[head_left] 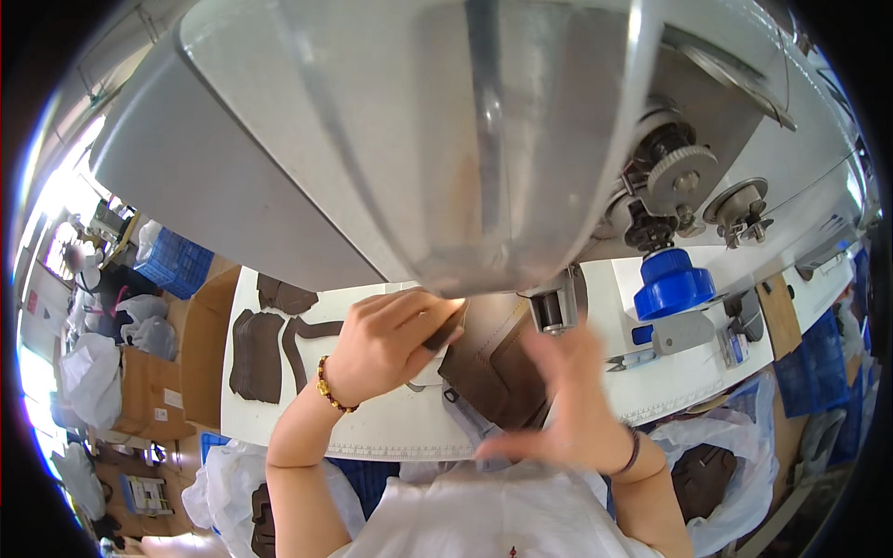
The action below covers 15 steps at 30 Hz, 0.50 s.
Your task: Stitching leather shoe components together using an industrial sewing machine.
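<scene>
Left hand (pixel 379 342) grips a small dark piece (pixel 443 333) between thumb and fingers. Right hand (pixel 584 402), blurred, has its thumb spread wide from the fingers; contact with the brown panel (pixel 498 377) cannot be determined. Panel position: on the white surface (pixel 372 430), between the hands, near the metal presser foot (pixel 551 312). Brown cut pieces (pixel 256 358) lie farther left

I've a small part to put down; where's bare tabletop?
Bare white tabletop lies between the left hand and ruled edge, and below the thread snips, right of the right hand. Crowded: the brown panel between the hands, under the sewing machine.
</scene>
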Available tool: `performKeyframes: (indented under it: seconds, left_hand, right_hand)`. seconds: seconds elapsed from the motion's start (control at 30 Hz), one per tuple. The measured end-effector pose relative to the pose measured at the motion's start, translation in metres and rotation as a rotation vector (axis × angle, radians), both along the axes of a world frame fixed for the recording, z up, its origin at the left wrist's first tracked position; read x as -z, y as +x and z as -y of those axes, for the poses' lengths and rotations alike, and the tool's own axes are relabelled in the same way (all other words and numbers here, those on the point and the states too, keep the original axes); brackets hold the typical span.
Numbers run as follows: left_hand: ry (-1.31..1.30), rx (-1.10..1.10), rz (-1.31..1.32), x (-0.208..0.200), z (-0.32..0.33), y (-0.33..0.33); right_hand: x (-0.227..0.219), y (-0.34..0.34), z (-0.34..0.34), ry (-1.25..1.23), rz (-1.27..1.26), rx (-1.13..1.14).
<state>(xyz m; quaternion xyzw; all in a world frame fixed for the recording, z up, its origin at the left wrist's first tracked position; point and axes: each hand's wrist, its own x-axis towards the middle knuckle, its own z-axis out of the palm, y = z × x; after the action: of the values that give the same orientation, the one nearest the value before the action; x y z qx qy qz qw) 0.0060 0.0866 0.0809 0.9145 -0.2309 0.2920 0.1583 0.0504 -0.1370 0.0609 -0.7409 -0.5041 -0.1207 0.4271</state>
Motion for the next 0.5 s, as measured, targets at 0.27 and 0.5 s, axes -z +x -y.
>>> performKeyframes:
  seconds: [0.27,0.5]
  left_hand:
    - [-0.224,-0.058,-0.019,0.007,0.007,-0.011]
    - [0.14,0.063,0.148,0.017,0.004,-0.011]
  right_hand:
    - [0.022,-0.013,-0.011,-0.081,0.268,0.11]
    - [0.021,-0.008,-0.01,-0.041,0.279,0.107]
